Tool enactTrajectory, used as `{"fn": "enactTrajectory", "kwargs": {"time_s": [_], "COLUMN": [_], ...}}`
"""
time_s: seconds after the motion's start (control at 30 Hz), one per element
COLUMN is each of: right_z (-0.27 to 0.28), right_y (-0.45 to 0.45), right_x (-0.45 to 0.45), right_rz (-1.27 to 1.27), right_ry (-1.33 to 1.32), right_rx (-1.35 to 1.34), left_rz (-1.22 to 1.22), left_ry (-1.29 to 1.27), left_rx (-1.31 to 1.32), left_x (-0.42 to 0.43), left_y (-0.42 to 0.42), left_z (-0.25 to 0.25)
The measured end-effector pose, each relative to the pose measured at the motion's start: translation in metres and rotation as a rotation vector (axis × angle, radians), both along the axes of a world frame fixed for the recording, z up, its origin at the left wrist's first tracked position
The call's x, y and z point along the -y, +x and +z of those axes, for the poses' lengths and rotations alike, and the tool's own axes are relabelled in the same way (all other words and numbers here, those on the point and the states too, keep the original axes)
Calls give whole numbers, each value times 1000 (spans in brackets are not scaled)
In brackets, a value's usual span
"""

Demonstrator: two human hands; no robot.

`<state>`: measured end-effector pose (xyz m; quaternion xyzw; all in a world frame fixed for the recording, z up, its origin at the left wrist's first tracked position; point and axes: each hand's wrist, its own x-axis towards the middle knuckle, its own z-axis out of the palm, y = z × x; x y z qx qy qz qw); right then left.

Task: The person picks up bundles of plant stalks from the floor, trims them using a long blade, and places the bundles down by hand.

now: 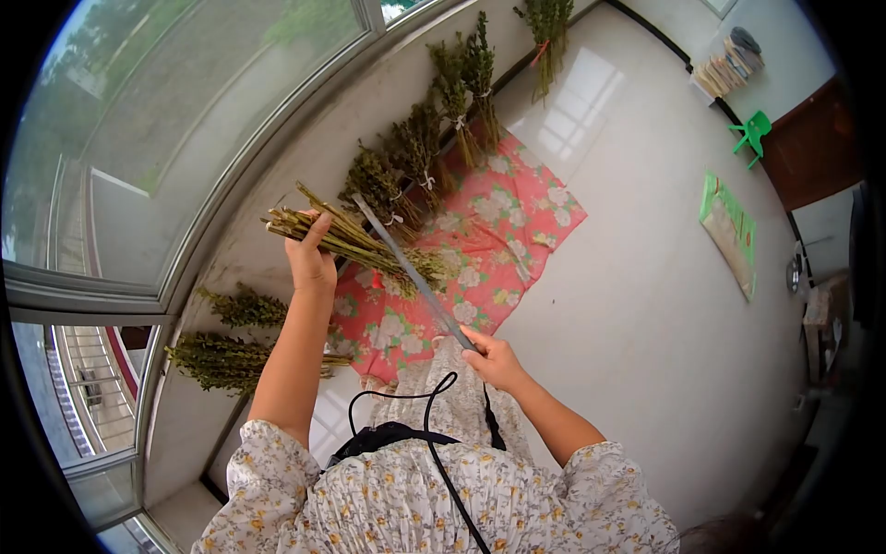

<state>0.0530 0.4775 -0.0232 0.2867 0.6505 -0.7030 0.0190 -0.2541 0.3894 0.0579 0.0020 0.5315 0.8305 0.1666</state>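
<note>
My left hand [312, 251] is closed round a bundle of cut plant stems [355, 242], the bare cut ends pointing up and left and the leafy ends hanging down to the right. In my right hand [494, 358] is one end of a long, thin grey rod [411, 268], which looks like a metal bar or stick. It slants up and left, passing across the stems in this view; whether it touches them I cannot tell. Beneath lies a red flowered cloth [480, 240] on the floor. A small red thing [377, 279] shows by the bundle.
Tied leafy bundles [420, 148] lean along the wall under the window, with one [548, 42] farther off. More bundles [221, 360] lie at my left. A green-edged bag [729, 231] and a green chair [753, 135] are at right. A black cable [434, 420] hangs before my body.
</note>
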Motion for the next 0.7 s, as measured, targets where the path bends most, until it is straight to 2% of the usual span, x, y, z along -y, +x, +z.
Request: {"fn": "enactTrajectory", "kwargs": {"time_s": [0.03,0.1,0.13,0.2,0.23,0.3,0.33,0.4,0.5,0.53,0.57,0.63,0.7], "right_z": [3,10,6,-4,-4,-2,-4,-8,-1,4,6,12,26], "right_y": [-4,-8,-7,-2,-2,-5,-4,-5,-13,-19,-29,-57,-86], "right_x": [-1,3,4,9,4,-4,0,9,-4,-15,-21,-26,-24], "right_rz": [6,-280,-279,34,37,-251,-247,94,-43,-2,-1,-37,46], "right_ry": [-2,-186,-185,64,65,-139,-140,65,187,201,201,613,750], "right_rx": [0,22,22,22,24,78,79,24,-63,81,79,-152,-42], "left_rz": [11,6,-6,0,14,26,32,42,50,46,47,27,12], "left_ry": [-11,-15,-14,-11,-7,-5,-3,-21,-42,-53,-53,-116,-127], "left_rx": [16,7,-4,6,19,15,11,12,17,23,21,-22,-39], "left_x": [2,2,1,2,2,1,2,1,0,1,1,-6,-12], "left_y": [-1,0,0,-1,-1,-1,1,-1,-1,1,5,18,31], "left_z": [0,0,0,1,1,4,5,2,1,3,5,13,16]}}
